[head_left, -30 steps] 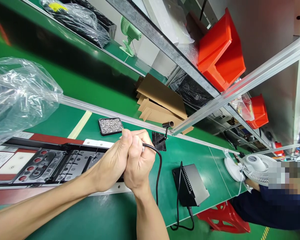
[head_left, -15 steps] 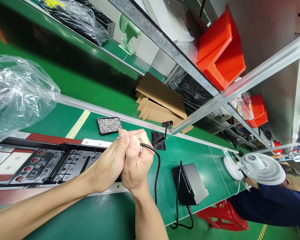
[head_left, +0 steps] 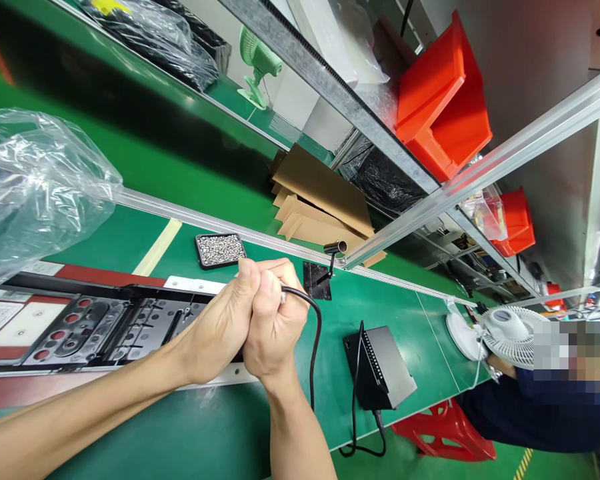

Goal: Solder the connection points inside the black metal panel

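Observation:
My right hand [head_left: 276,320] is closed around the end of a black cable [head_left: 317,340], which bends out of the fist and runs down toward the bench. A small pale bit shows where the cable leaves the fingers. Pressed against it, my left hand [head_left: 220,333] is closed too; whatever lies inside its fingers is hidden. Both hands are above the right part of a long black plastic housing [head_left: 87,330] with ribs and round holes. Beyond the hands sits a small black tray [head_left: 221,251] full of tiny metal screws.
A black box [head_left: 377,367] with cords stands at right. A small stand with a metal tube [head_left: 334,247] is behind the hands. Clear plastic film [head_left: 45,187] hangs left. Cardboard sheets [head_left: 325,193], a white fan [head_left: 510,327], a red stool [head_left: 440,430] and a seated person surround the bench.

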`<state>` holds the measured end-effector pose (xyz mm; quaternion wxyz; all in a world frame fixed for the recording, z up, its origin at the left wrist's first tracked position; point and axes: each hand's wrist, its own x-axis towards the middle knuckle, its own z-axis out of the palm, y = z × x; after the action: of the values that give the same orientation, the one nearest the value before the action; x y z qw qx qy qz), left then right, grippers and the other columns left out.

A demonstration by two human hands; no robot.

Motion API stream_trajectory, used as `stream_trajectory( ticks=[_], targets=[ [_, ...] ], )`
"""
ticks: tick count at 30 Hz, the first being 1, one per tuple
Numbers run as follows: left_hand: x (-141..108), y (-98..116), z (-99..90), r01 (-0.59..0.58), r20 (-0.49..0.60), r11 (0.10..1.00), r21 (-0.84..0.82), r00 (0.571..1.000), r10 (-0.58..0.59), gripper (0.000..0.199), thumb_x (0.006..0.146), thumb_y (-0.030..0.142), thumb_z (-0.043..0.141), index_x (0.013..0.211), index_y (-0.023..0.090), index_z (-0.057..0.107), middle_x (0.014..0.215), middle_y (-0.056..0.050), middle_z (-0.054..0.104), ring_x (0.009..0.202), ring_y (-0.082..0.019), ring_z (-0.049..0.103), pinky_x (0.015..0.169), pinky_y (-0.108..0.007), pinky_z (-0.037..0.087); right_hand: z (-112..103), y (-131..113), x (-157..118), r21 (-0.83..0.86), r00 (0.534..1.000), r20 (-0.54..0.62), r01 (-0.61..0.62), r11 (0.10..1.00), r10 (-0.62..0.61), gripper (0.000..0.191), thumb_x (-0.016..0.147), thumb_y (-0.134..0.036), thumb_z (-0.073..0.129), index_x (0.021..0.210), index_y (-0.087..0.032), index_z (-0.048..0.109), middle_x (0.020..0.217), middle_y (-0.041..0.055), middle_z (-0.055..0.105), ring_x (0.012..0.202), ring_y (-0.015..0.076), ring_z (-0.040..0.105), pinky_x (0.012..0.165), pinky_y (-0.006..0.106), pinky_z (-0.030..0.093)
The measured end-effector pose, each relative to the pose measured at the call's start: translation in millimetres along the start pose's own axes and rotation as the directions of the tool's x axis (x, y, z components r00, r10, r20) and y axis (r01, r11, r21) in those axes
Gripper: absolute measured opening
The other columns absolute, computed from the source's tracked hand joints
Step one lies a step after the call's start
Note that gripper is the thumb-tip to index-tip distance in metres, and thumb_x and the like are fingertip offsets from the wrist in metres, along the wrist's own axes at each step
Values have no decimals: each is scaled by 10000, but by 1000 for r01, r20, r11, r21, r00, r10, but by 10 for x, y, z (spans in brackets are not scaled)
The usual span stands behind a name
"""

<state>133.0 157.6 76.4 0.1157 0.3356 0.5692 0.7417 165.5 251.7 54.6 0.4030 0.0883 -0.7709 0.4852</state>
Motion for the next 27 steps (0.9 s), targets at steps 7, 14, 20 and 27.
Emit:
stream_trajectory(
  ticks=[7, 14, 20, 27],
  targets=[
    [-13, -2, 9, 2, -4, 1000, 1, 1000, -2, 661, 1231, 622, 244, 771, 226, 504, 808, -22, 526, 753, -175, 495, 718, -321, 519, 8, -2, 17, 18, 1000, -20, 7, 1000, -7, 288, 1166, -303, 590, 902, -215, 665, 875, 8, 700, 779, 153, 658, 779, 347, 534],
    [-20, -26, 3, 38, -57, 999, 28, 998, -37, 631, 1212, 668, 325, 790, 241, 518, 790, -18, 557, 749, -179, 513, 731, -301, 561, 13, 2, 9, 4, 1000, -19, -4, 1000, 4, 319, 1177, -338, 567, 904, -214, 675, 886, 25, 721, 781, 161, 686, 761, 350, 551],
    [-12, -17, 20, -7, -14, 999, 36, 1000, 7, 652, 1236, 608, 275, 786, 230, 557, 829, -18, 558, 766, -169, 533, 740, -300, 545, 20, 28, -7, -6, 1000, -25, 6, 1000, -6, 304, 1180, -355, 569, 925, -223, 671, 901, 25, 732, 795, 167, 703, 760, 348, 561],
    [-55, -61, -9, 18, -19, 1000, 26, 1000, -17, 629, 1243, 593, 281, 817, 228, 564, 843, -16, 571, 790, -162, 537, 766, -263, 581, 26, 26, -3, -30, 999, -19, 28, 999, -28, 311, 1170, -330, 566, 886, -222, 632, 885, 24, 722, 794, 161, 690, 739, 339, 553]
  ],
)
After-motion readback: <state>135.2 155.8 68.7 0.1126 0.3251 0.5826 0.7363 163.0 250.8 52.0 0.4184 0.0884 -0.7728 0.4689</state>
